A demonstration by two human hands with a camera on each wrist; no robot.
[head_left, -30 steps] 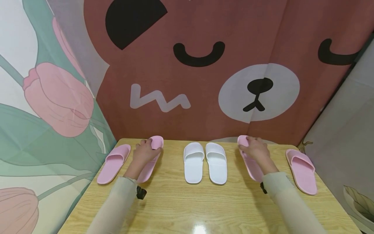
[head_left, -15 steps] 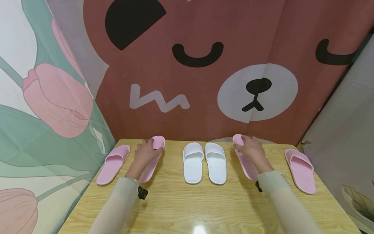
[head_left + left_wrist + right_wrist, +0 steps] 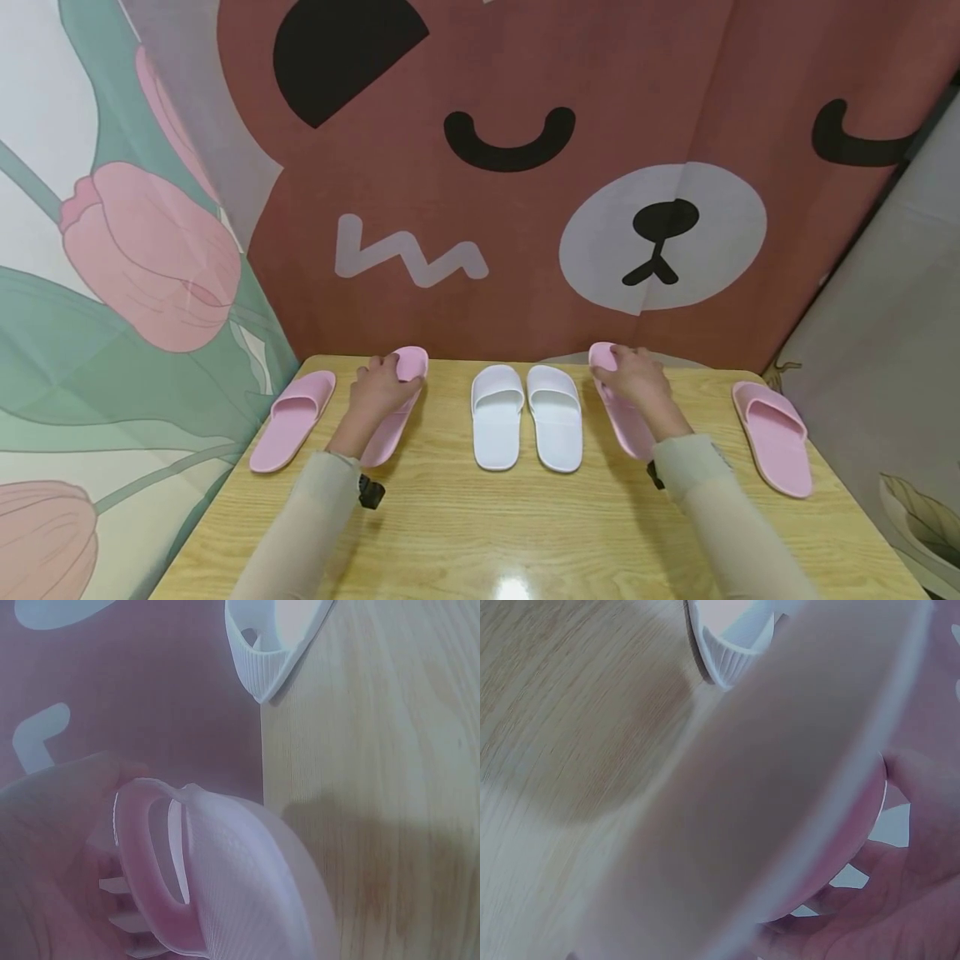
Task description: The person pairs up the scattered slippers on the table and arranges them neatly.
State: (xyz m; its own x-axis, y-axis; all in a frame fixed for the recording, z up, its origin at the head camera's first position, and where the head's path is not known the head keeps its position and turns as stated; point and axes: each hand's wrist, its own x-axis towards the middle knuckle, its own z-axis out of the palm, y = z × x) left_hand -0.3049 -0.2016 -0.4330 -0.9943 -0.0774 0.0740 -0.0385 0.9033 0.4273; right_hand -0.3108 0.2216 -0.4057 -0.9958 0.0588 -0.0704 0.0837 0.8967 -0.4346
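My left hand (image 3: 377, 390) grips a pink slipper (image 3: 387, 437) by its strap, left of the white pair. In the left wrist view that slipper (image 3: 240, 877) is tilted, with its shadow on the wood. My right hand (image 3: 636, 380) holds another pink slipper (image 3: 628, 423) at the strap, right of the white pair; in the right wrist view its blurred sole (image 3: 757, 780) fills the middle. Between the hands lie a left white slipper (image 3: 497, 433) and a right white slipper (image 3: 558, 432), side by side, toes toward the back wall.
A third pink slipper (image 3: 283, 429) lies at the table's left edge, and one more pink slipper (image 3: 780, 446) at the right edge. The wooden table (image 3: 465, 533) meets a bear-print curtain (image 3: 525, 325) behind. Patterned cloth (image 3: 150, 383) stands close on both sides.
Both hands have moved inward with their pink slippers, toward the white pair. The right hand has shifted further left than the left hand has shifted right. The other slippers stay in place.
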